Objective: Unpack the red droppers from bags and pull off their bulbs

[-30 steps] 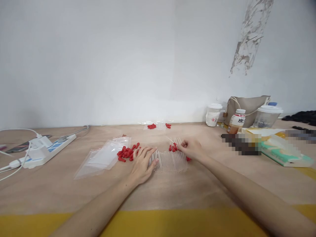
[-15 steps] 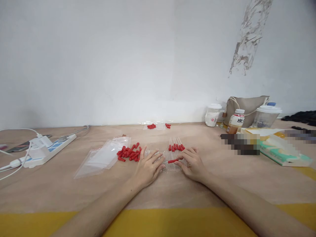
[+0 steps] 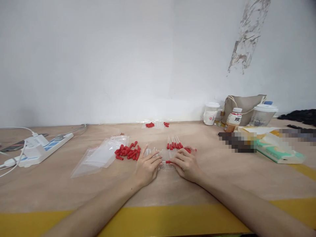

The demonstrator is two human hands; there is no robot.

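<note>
My left hand (image 3: pixel 148 166) is closed on a thin glass tube (image 3: pixel 163 162), most of which its fingers hide. The fingers of my right hand (image 3: pixel 186 164) pinch a red rubber bulb (image 3: pixel 168 162) at that tube's right end. How far the tube sits inside the bulb cannot be made out. Under and between both hands lies a row of clear glass tubes (image 3: pixel 169 154). Just beyond my right hand are several droppers (image 3: pixel 174 145), glass tubes with red bulbs on their near ends. A pile of loose red bulbs (image 3: pixel 127 151) rests left of my left hand.
Clear zip bags (image 3: pixel 98 156) lie on the left, near a power strip (image 3: pixel 46 151) with cables. Against the wall is a bag with more red bulbs (image 3: pixel 149 125). A paper cup (image 3: pixel 211 114), a bottle (image 3: pixel 233 120) and a tissue pack (image 3: pixel 278 151) stand to the right.
My right hand has shifted left toward my left hand, and its fingers cover more of the red bulb. The whole view has moved slightly. My left hand keeps its grip.
</note>
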